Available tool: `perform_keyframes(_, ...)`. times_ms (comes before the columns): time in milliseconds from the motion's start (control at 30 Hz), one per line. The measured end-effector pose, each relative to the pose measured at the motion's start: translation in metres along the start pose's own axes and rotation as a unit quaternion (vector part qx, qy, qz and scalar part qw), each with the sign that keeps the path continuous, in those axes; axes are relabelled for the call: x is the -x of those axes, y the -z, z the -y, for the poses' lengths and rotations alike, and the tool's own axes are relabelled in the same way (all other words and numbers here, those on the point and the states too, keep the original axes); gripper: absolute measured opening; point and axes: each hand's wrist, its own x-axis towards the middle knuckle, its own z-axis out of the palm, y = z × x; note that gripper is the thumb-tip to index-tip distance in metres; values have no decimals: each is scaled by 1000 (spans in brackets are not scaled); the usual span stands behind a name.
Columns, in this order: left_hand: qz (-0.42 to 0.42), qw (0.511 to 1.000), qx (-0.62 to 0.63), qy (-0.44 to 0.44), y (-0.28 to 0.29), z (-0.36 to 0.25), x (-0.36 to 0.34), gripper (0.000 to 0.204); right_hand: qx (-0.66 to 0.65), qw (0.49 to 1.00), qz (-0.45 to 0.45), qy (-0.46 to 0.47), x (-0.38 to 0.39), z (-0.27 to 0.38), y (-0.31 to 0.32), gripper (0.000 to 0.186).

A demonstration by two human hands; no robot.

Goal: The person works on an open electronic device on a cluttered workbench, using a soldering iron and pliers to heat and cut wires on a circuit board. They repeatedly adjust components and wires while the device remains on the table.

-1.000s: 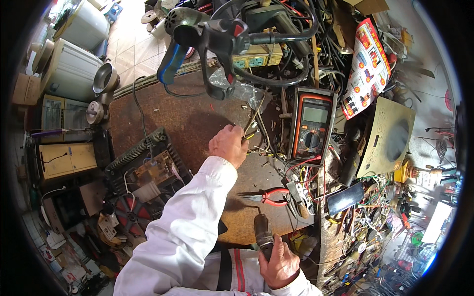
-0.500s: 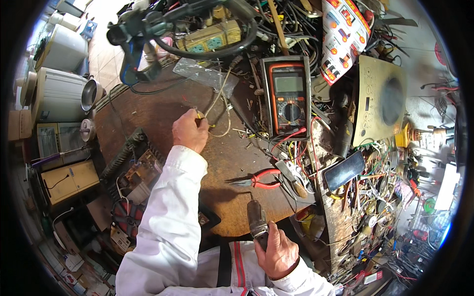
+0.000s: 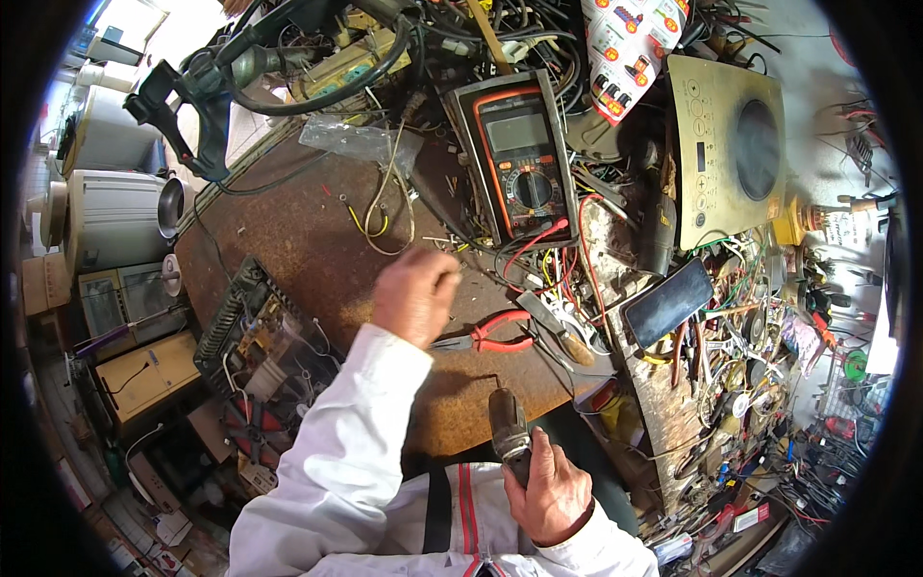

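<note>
Hands over a cluttered workbench (image 3: 317,260)
Left hand (image 3: 415,294), mid-frame, fist curled closed above pliers (image 3: 492,333); right hand (image 3: 550,490), bottom, grips a dark tool handle (image 3: 508,428).

The rusty round table (image 3: 288,250) has bare room left of the left hand (image 3: 413,293). To the right, red pliers (image 3: 495,332), a multimeter (image 3: 519,159) and tangled wires (image 3: 548,269) block the way. A circuit board (image 3: 255,332) crowds the left edge.
</note>
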Motion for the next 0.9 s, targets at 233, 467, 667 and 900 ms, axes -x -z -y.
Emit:
perform_keyframes(233, 113, 993, 16, -18, -2, 12, -19, 8, -15, 1000, -3, -20, 0, -2, 1, 67)
perform_keyframes(467, 258, 964, -60, -18, 29, 10, 1, 14, -25, 1000, 0, -9, -5, -4, 3, 68)
perform_keyframes(667, 199, 978, -54, -34, -15, -20, 3, 28, -21, 999, -16, 23, -7, -7, 2, 68)
perform_keyframes(900, 192, 976, -102, 4, -54, -36, 29, 45, -24, 1000, -17, 2, -6, -6, 2, 68)
